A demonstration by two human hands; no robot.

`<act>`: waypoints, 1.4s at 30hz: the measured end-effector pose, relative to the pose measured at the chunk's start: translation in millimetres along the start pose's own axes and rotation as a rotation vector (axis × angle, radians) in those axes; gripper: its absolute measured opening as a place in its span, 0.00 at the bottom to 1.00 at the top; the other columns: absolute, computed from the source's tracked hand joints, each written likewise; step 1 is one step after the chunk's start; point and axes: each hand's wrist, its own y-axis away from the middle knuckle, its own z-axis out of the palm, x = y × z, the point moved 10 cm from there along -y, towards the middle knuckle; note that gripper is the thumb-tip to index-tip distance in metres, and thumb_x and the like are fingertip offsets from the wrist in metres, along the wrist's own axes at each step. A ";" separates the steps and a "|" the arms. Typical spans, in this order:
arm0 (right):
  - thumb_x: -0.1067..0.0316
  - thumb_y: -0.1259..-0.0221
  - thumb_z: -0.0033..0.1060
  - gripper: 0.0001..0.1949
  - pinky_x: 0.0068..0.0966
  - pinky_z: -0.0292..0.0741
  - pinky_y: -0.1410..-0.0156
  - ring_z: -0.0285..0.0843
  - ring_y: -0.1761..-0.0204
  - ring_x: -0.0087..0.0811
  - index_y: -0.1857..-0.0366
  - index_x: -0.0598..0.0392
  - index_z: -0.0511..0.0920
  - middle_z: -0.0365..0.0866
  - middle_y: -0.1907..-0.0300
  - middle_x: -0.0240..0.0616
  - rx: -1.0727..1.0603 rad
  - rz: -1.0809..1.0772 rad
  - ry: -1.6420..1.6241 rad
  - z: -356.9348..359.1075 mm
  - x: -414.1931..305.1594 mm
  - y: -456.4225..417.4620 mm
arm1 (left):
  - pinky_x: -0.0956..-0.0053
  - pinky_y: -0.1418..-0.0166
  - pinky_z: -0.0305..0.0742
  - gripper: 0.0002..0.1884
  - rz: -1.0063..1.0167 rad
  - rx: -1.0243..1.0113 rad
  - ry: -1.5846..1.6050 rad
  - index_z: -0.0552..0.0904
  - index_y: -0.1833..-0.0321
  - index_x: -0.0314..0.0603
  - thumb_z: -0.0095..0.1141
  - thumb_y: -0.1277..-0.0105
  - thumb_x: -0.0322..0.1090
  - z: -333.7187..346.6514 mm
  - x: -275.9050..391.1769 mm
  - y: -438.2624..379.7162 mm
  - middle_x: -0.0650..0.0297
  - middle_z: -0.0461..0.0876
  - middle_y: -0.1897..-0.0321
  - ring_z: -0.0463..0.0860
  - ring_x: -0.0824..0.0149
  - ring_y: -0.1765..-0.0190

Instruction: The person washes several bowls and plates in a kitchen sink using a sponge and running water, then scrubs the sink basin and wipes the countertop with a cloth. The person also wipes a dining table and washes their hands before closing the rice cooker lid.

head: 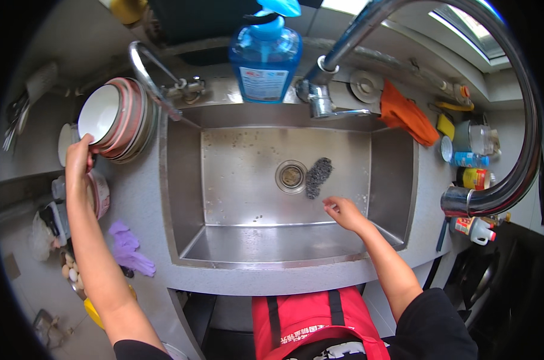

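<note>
At the upper left, my left hand (80,153) touches the near rim of a stack of nested bowls (100,113) on the counter; part of its fingers is hidden, so whether it grips a bowl cannot be told. My right hand (341,213) hangs over the right part of the stainless steel sink (240,180), fingers slightly curled and holding nothing. Just beyond its fingertips a grey steel wool scourer (318,178) lies in the sink beside the drain (291,177). Scattered droplets or specks dot the sink floor.
A blue pump bottle (266,63) and two faucets (319,96) stand behind the sink. An orange cloth (407,114) lies at its right back corner. Purple gloves (130,249) and eggs (72,272) are at left. Bottles (474,229) line the right side.
</note>
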 end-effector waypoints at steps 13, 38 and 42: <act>0.65 0.38 0.50 0.22 0.34 0.81 0.60 0.80 0.58 0.43 0.39 0.57 0.70 0.77 0.51 0.46 0.373 0.204 0.848 36.3 38.2 -117.9 | 0.73 0.81 0.57 0.24 0.460 -0.050 -0.288 0.69 0.86 0.38 0.54 0.29 0.36 142.8 1.7 277.1 0.67 0.65 0.93 0.64 0.76 0.86; 0.77 0.48 0.59 0.26 0.38 0.73 0.48 0.73 0.54 0.47 0.41 0.46 0.75 0.75 0.52 0.47 0.449 -0.202 0.395 33.4 9.6 -93.4 | 0.75 0.80 0.54 0.21 0.259 -0.062 -0.107 0.65 0.83 0.34 0.55 0.31 0.30 180.7 -75.4 298.6 0.64 0.64 0.90 0.62 0.75 0.85; 0.81 0.49 0.54 0.24 0.37 0.74 0.45 0.72 0.48 0.47 0.47 0.43 0.80 0.76 0.49 0.42 0.497 -0.388 0.643 -43.9 -16.3 -97.1 | 0.78 0.80 0.55 0.22 0.308 -0.046 -0.130 0.66 0.83 0.35 0.54 0.30 0.32 175.7 -76.0 298.6 0.66 0.64 0.90 0.64 0.77 0.85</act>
